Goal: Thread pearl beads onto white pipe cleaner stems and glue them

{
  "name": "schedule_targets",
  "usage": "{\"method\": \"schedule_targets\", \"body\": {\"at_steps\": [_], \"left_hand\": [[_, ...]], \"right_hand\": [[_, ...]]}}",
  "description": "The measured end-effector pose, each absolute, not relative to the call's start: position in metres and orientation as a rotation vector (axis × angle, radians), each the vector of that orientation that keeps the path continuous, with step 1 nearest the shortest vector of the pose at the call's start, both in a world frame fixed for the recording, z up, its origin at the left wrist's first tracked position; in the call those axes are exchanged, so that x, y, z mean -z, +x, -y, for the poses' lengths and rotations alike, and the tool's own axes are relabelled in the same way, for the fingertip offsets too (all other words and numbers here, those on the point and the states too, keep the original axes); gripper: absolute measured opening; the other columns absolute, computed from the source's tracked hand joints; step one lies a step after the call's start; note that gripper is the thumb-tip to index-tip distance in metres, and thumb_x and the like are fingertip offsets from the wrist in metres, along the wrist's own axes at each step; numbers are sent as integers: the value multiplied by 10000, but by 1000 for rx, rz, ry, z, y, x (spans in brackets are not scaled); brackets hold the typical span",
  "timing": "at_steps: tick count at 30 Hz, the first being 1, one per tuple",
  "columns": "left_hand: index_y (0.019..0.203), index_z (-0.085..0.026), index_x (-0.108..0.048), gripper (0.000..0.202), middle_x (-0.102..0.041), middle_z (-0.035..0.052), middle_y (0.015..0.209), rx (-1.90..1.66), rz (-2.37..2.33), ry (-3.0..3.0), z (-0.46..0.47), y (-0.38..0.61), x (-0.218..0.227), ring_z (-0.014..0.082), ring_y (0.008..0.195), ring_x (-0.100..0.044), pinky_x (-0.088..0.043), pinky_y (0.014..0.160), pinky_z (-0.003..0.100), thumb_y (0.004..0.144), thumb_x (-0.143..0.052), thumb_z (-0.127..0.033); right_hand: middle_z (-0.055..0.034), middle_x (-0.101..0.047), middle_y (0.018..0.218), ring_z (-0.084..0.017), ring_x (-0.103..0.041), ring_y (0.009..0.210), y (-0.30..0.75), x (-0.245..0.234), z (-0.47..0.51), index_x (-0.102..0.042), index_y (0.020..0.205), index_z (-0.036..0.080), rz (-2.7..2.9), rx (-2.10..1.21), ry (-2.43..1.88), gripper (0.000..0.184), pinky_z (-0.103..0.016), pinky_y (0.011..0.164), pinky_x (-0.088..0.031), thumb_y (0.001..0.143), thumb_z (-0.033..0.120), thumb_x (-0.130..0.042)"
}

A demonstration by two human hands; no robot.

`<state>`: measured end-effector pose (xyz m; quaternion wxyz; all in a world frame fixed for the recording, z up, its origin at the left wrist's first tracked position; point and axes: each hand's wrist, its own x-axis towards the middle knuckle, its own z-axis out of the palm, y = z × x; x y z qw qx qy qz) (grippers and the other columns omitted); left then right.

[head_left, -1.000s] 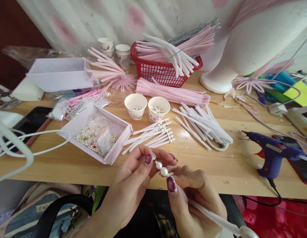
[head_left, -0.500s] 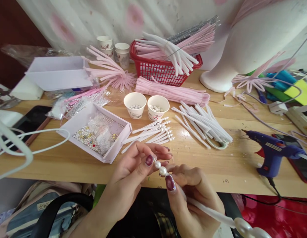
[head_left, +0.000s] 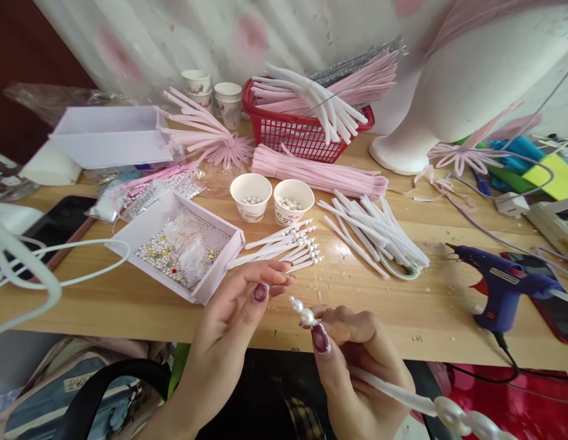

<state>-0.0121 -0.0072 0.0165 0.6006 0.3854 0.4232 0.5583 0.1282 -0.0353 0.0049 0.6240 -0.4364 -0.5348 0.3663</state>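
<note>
White pipe cleaner (head_left: 394, 394) pinched tight in your right hand (head_left: 357, 360), two pearls (head_left: 302, 310) seated on tip. Your left hand (head_left: 238, 311) slack, empty, just beside. Several beaded stems (head_left: 284, 244) done; plain stems (head_left: 379, 229) unbeaded.

No text, number or brand can be read with certainty anywhere in view. The blue glue gun (head_left: 508, 286) carries a white strip label along its barrel; the print is too small to make out. Of the front pair of paper cups, the right one (head_left: 293, 211) on the counter (head_left: 128, 299) shows a red printed mark, possibly lettering, not legible. The back cups (head_left: 196, 82) bear similar reddish print, blurred. A pale tag on the bag (head_left: 77, 382) below the counter edge shows dark characters, unreadable.
</note>
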Motion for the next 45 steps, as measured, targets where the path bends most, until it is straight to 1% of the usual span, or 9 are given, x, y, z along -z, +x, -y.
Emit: {"method": "schedule_targets", "body": {"at_steps": [6, 17, 21, 24, 28, 33, 38, 42, 45], "left_hand": [[1170, -380, -778, 309, -691, -15, 1311, -1318, -1110, 1342, 13, -17, -18, 168, 1304, -588, -452, 1121, 252, 1084, -493, -295], [1261, -389, -772, 343, -706, 4, 1369, -1368, -1145, 1488, 19, -18, -23, 227, 1327, -599, -468, 1125, 318, 1040, -563, -230], [1182, -361, -813, 270, -720, 19, 1333, -1403, -1157, 1350, 17, -15, -25, 240, 1295, -612, -473, 1114, 323, 1029, -598, -302], [1093, -369, -834, 197, -758, 5, 1223, -1377, -1078, 1021, 12, -11, -25, 207, 1133, -686, -529, 1019, 280, 986, -671, -398], [1038, -305, -838, 226, -782, 30, 1111, -1260, -852, 744, 3, -6, -22, 183, 994, -717, -568, 922, 260, 952, -706, -468], [957, -251, -805, 188, -717, 47, 1064, -1334, -844, 812, 1, -5, -18, 186, 972, -674, -558, 912, 269, 855, -832, -406], [897, -258, -744, 63, -654, 55, 1133, -1342, -948, 1119, 4, -9, -16, 223, 1129, -615, -500, 1021, 320, 883, -804, -270], [813, -269, -736, 97, -650, 59, 1137, -1346, -1063, 1320, 6, -12, -16, 248, 1091, -627, -496, 999, 376, 896, -781, -248], [808, -294, -769, 94, -657, 53, 1110, -1394, -1092, 1420, 9, -11, -16, 253, 1098, -621, -501, 981, 366, 879, -798, -239]], "right_hand": [[32, -588, 773, -109, -555, 632, 127, -4, 35, -638, 943, 234, 1231, -838, -1019, 192, -213, 559, -463, 940, 43, -637], [27, -579, 751, -114, -494, 567, 125, -7, 36, -650, 921, 254, 1187, -877, -1039, 142, -235, 509, -401, 975, 123, -652], [32, -541, 685, -135, -490, 576, 123, -9, 36, -673, 883, 253, 1141, -880, -1073, 116, -257, 545, -416, 996, 229, -672], [19, -587, 714, -143, -510, 617, 120, -10, 38, -697, 862, 250, 1018, -932, -1164, 153, -262, 582, -429, 990, 334, -705], [21, -593, 701, -122, -463, 604, 122, -8, 36, -699, 823, 224, 843, -1187, -1159, 258, -245, 564, -382, 934, 447, -767], [72, -428, 575, -100, -336, 512, 132, 1, 25, -649, 819, 206, 791, -1508, -907, 286, -226, 481, -268, 945, 442, -749], [86, -415, 584, -79, -226, 487, 132, -1, 22, -637, 819, 205, 781, -1520, -863, 274, -215, 472, -239, 945, 420, -752], [78, -453, 573, -81, -251, 482, 128, -5, 24, -632, 777, 200, 702, -1492, -986, 344, -223, 471, -246, 877, 475, -812], [58, -530, 583, -78, -339, 466, 127, -1, 25, -638, 787, 204, 744, -1395, -985, 309, -193, 451, -300, 914, 447, -782]]}}
